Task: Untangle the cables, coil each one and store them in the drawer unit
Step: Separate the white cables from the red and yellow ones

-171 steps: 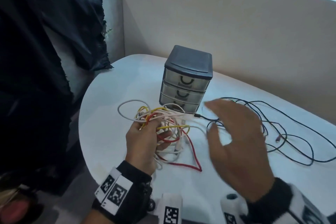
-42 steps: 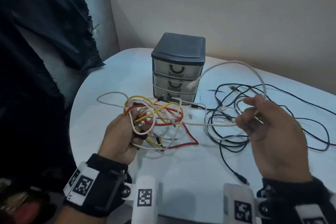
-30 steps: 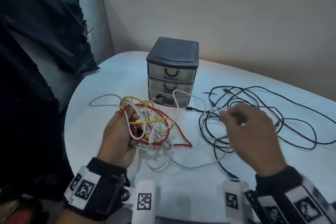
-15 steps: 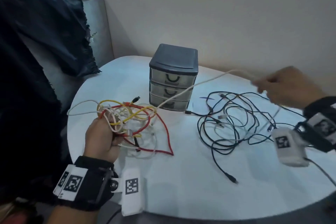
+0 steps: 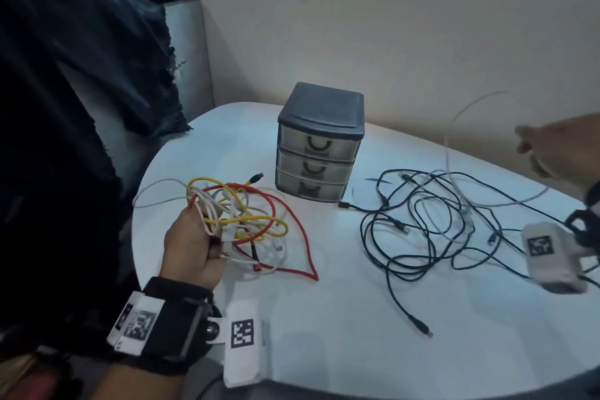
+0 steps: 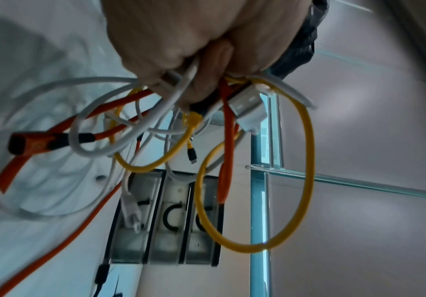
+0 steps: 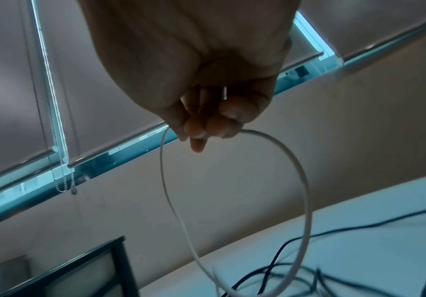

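With the left hand point(image 5: 191, 247) clamped on the red, yellow and white tangle point(image 5: 246, 221) above the bench point(image 5: 324, 318) and the right hand point(image 7: 207, 112) pinching the freed white cable point(image 7: 303, 180), coiling should use even loops, kept off the black cables point(image 5: 422, 230) beside the shut drawer unit point(image 5: 319, 143).

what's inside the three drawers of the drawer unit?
Cannot tell. The drawer unit has all three drawers closed; their translucent fronts show only dark handles, contents hidden. No cable is visibly stored.

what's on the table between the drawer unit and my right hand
In the head view, a loose tangle of black cables lies between the drawer unit and your right hand, with the white cable you hold drooping onto it.
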Demonstrator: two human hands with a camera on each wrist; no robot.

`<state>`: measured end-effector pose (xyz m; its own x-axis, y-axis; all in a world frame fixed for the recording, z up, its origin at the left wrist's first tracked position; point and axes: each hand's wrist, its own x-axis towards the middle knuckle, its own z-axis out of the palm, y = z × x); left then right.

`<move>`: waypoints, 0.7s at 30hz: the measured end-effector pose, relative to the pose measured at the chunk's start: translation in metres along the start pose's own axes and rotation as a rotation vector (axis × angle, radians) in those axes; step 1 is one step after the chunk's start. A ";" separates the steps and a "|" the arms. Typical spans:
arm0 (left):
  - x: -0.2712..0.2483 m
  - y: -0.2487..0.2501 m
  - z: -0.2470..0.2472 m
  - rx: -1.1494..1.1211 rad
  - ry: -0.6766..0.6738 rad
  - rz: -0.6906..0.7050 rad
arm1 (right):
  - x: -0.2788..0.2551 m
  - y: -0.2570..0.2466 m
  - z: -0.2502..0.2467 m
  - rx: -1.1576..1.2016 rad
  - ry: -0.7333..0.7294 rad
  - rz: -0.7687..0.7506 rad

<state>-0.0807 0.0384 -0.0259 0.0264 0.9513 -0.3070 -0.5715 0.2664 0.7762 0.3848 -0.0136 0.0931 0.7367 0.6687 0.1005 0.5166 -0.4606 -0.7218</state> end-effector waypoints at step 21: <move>-0.021 -0.045 0.030 0.018 -0.212 -0.074 | -0.265 -0.037 0.165 0.515 -0.636 -0.219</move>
<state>-0.0307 0.0106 -0.0377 0.2408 0.9399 -0.2422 -0.5467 0.3375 0.7663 0.0985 -0.0779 -0.0196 0.1778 0.9839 -0.0189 0.2425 -0.0624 -0.9682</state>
